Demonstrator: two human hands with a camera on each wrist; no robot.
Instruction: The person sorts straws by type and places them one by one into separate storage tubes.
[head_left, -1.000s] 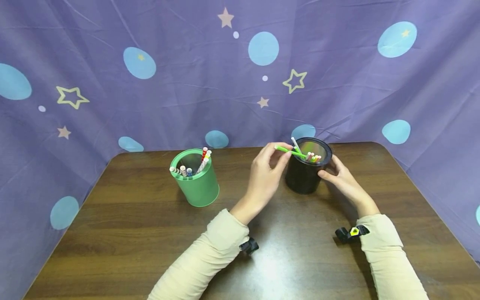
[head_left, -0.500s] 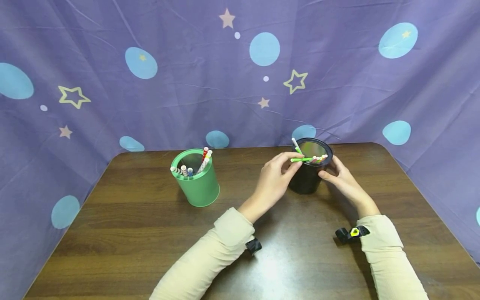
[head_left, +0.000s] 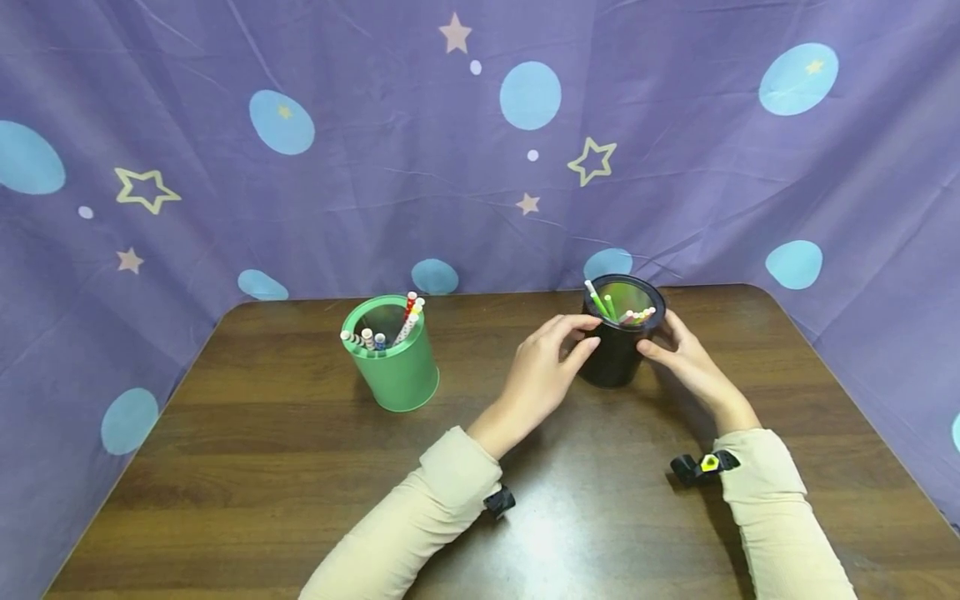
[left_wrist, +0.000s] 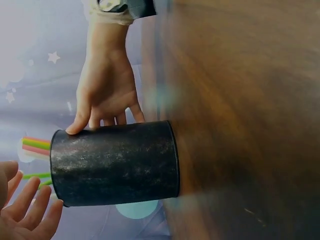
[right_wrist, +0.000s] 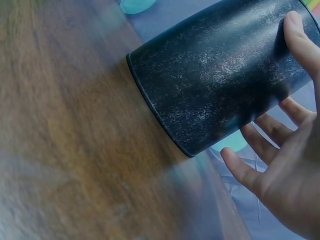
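A black cylindrical holder (head_left: 611,354) stands upright on the table, with several slim straws (head_left: 641,316), green, pink and white-tipped, leaning inside it. My right hand (head_left: 693,362) grips the holder from its right side; in the right wrist view the thumb lies on the black wall (right_wrist: 200,80) and the other fingers reach behind. At the left part of the rim is my left hand (head_left: 540,367), its thumb and fingers apart with nothing between them. The left wrist view shows those fingers (left_wrist: 35,212) beside the green straw ends (left_wrist: 37,176).
To the left stands a green holder (head_left: 401,379) with several patterned straws (head_left: 407,321) against its rim. Both holders are on a brown wooden table (head_left: 262,475), toward its back edge. Behind hangs a purple curtain (head_left: 360,192) with stars and blue spots.
A green straw pinched by my left hand went into the black holder and was let go. The left hand shifted right, then drew slightly down and left. The right hand stayed put.
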